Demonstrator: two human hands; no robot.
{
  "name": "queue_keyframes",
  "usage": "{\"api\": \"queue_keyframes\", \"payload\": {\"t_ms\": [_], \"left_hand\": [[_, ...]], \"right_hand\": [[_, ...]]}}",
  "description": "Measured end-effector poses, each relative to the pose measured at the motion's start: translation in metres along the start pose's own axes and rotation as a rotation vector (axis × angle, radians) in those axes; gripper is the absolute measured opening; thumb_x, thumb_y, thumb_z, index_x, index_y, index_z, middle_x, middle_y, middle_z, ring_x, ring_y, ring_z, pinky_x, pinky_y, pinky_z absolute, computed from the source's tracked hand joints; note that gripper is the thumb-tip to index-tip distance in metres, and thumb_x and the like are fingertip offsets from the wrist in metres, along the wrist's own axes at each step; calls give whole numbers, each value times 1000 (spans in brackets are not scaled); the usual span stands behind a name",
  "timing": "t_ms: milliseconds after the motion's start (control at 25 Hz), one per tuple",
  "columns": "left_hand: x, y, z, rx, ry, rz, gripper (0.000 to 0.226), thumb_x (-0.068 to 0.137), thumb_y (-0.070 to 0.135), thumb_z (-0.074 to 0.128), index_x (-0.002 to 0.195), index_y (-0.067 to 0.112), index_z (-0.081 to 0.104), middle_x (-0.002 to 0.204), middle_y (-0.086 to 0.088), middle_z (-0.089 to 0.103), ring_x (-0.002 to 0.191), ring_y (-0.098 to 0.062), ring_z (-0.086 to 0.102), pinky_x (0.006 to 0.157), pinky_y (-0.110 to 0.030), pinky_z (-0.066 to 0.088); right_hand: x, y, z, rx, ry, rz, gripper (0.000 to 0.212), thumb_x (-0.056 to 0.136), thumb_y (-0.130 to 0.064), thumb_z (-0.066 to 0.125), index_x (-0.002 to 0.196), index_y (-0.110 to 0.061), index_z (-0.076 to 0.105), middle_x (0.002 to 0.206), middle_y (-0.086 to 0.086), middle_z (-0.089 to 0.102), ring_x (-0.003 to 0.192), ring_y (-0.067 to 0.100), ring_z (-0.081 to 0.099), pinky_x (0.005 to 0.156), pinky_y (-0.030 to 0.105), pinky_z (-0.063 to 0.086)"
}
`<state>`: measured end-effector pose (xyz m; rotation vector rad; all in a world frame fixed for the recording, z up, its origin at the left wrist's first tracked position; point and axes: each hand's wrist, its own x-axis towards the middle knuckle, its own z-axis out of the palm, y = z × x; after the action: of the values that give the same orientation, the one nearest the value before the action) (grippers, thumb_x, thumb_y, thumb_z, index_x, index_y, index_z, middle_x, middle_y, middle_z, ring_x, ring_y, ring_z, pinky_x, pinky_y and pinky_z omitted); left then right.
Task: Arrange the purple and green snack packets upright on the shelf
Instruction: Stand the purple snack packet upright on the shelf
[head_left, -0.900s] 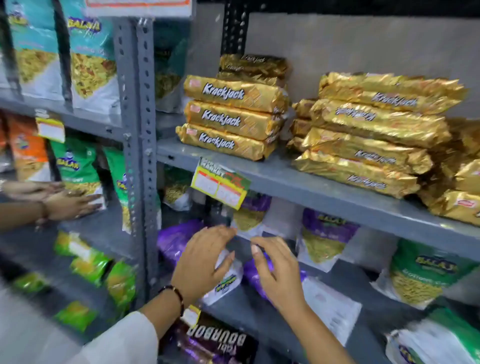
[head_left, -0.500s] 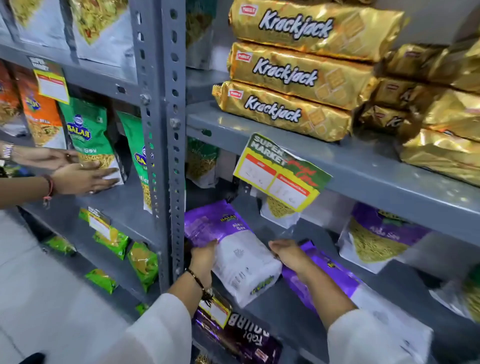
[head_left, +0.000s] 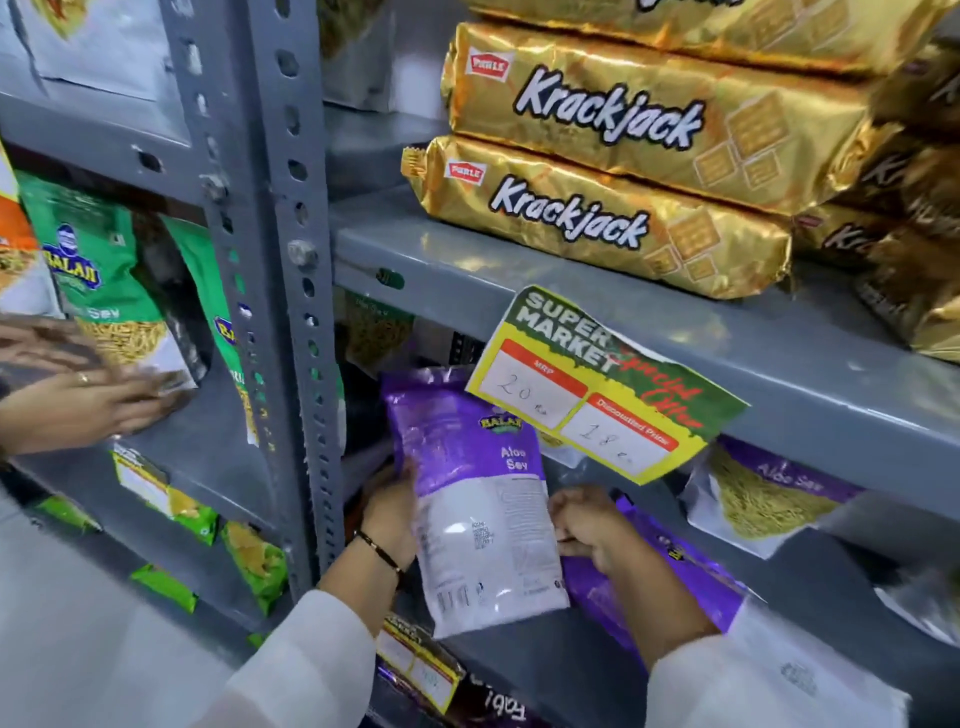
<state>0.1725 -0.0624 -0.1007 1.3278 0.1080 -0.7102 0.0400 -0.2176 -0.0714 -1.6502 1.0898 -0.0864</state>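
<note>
A purple and white Aloo Sev packet is tilted up off the grey shelf, back side facing me. My left hand grips its left edge and my right hand holds its right edge. A second purple packet lies flat on the shelf under my right forearm. Another purple Aloo Sev packet stands upright further right at the back. A green packet stands at the back left, partly hidden by the shelf above.
A price tag hangs from the upper shelf edge, over stacked gold Krackjack packs. A perforated upright post divides the bays. Another person's hands touch green Balaji packets on the left. Small green packets hang below.
My view moved closer to the shelf. Both hands went from hovering to gripping the purple packet, and its top end has lifted more upright.
</note>
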Motion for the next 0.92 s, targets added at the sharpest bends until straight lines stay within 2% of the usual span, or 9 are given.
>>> {"api": "queue_keyframes", "payload": {"t_ms": [80, 200, 320, 480, 600, 680, 760, 840, 920], "left_hand": [[-6, 14, 5, 21, -53, 119, 26, 90, 35, 47, 105, 16, 57, 94, -4, 67, 80, -19, 62, 82, -37, 51], [-17, 32, 15, -13, -158, 345, 19, 93, 16, 45, 83, 13, 62, 60, 9, 72, 58, -3, 66, 61, -19, 54], [-21, 37, 12, 75, -230, 456, 20, 93, 10, 43, 92, 10, 63, 62, 15, 73, 61, 1, 65, 63, -17, 52], [-18, 27, -2, 100, -218, 540, 25, 92, 9, 45, 111, -2, 58, 81, 2, 72, 74, -10, 63, 75, -22, 50], [-28, 16, -4, -32, -213, 557, 18, 91, 5, 46, 103, 2, 59, 73, 8, 74, 70, -3, 65, 68, -15, 52], [-40, 11, -3, -76, -182, 593, 17, 91, 5, 46, 94, 10, 62, 71, 16, 74, 67, 4, 63, 65, -13, 52], [-53, 0, -2, 21, -71, 686, 17, 91, 15, 48, 89, 22, 64, 75, 17, 74, 71, 2, 62, 70, -21, 52], [-70, -15, -4, 171, 104, 770, 25, 87, 39, 49, 97, 22, 63, 82, 5, 74, 78, -15, 66, 74, -38, 53], [-94, -37, -2, 331, 180, 824, 40, 82, 53, 43, 108, 27, 58, 89, -7, 75, 80, -27, 67, 70, -40, 51]], "right_hand": [[-7, 5, -2, 101, 53, -66, 36, 77, 12, 33, 55, -12, 48, 55, 5, 52, 42, 11, 47, 56, 31, 52], [-23, 19, -1, 274, 110, -215, 39, 77, 18, 31, 57, -10, 51, 56, 5, 59, 52, 17, 55, 51, 29, 55], [-31, 39, 9, 372, 173, -350, 48, 79, 20, 35, 53, -17, 51, 44, -6, 58, 49, 10, 52, 50, 24, 52], [-32, 58, 20, 211, 314, -481, 39, 83, 2, 49, 57, -26, 55, 60, -2, 58, 65, 16, 52, 72, 48, 54], [-53, 63, 29, 233, 444, -455, 31, 81, -6, 61, 68, -31, 48, 63, -1, 54, 63, 20, 53, 70, 49, 52], [-74, 67, 44, 323, 337, -458, 29, 76, -8, 65, 69, -30, 47, 70, 6, 53, 63, 21, 53, 65, 44, 50], [-87, 67, 58, 284, 188, -452, 29, 63, -13, 69, 76, -31, 50, 89, 13, 53, 71, 21, 55, 72, 39, 48], [-86, 63, 57, 193, 95, -447, 54, 52, -25, 71, 99, -37, 48, 113, 6, 46, 98, 17, 55, 92, 34, 47], [-83, 57, 51, 148, -26, -466, 88, 45, -35, 75, 125, -34, 38, 126, -2, 37, 120, 7, 42, 106, 30, 38]]}}
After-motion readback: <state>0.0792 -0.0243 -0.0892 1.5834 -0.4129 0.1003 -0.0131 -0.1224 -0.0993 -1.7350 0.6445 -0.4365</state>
